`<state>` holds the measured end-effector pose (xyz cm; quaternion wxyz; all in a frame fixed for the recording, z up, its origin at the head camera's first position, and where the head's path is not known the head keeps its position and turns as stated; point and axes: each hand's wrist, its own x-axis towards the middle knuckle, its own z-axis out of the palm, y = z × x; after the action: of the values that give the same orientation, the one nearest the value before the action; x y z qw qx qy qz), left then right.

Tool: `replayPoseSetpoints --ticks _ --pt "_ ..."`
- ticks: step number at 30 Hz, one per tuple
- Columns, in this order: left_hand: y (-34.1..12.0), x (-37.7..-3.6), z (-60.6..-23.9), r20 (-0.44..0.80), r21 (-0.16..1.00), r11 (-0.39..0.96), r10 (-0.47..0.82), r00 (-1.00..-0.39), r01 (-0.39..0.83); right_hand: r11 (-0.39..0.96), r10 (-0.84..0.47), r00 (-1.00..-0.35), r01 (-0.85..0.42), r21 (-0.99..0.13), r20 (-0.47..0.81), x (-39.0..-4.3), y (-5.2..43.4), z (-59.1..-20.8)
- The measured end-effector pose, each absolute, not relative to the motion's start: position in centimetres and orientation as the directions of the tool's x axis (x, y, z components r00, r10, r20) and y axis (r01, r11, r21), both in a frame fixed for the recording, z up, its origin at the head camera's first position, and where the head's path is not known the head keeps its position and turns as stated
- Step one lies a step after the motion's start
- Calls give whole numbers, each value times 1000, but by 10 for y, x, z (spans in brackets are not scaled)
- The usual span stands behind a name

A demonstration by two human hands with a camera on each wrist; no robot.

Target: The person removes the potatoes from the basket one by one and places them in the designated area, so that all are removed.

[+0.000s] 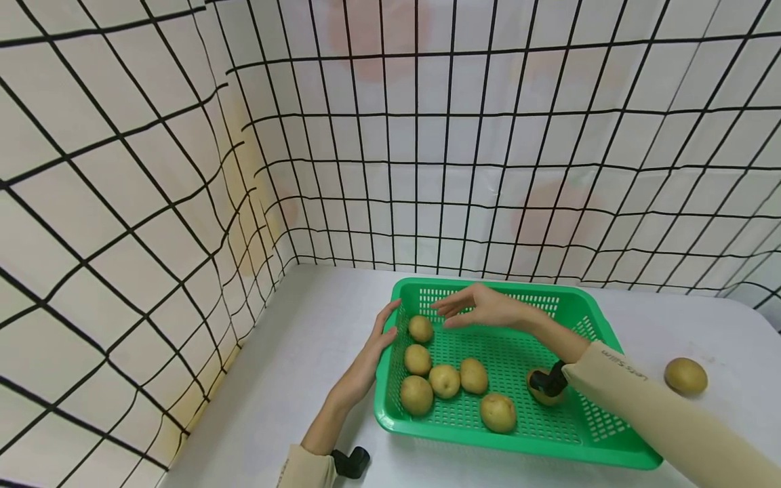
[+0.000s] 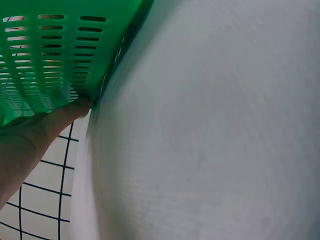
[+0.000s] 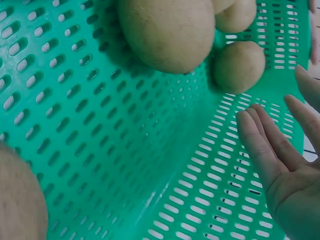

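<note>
A green plastic basket (image 1: 518,442) with slotted walls holds several potatoes, most of them toward its left side. My left hand (image 1: 368,357) rests against the basket's left wall, its fingers along the rim; in the left wrist view the thumb (image 2: 67,112) lies on the outer wall. Over the far left part of the basket, my right hand (image 1: 482,306) hovers with fingers extended and nothing in them. Nearest to it is a potato (image 1: 420,329) in the far left corner. Another potato (image 1: 543,393) lies under the right wrist, partly hidden by the black wrist camera.
One potato (image 1: 686,376) lies outside the basket on the white table (image 1: 293,339), to the right. Black wire mesh (image 1: 427,163) stands behind the table and along the left side, with white sheeting behind it.
</note>
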<state>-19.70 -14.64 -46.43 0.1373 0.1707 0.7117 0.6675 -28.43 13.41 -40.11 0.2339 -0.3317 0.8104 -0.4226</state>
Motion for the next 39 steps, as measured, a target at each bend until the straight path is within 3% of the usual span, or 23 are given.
replayPoseSetpoints --ticks 39 --pt "-147 -198 -465 36 996 53 444 -895 67 419 -702 -709 -328 -846 -73 -276 105 -435"
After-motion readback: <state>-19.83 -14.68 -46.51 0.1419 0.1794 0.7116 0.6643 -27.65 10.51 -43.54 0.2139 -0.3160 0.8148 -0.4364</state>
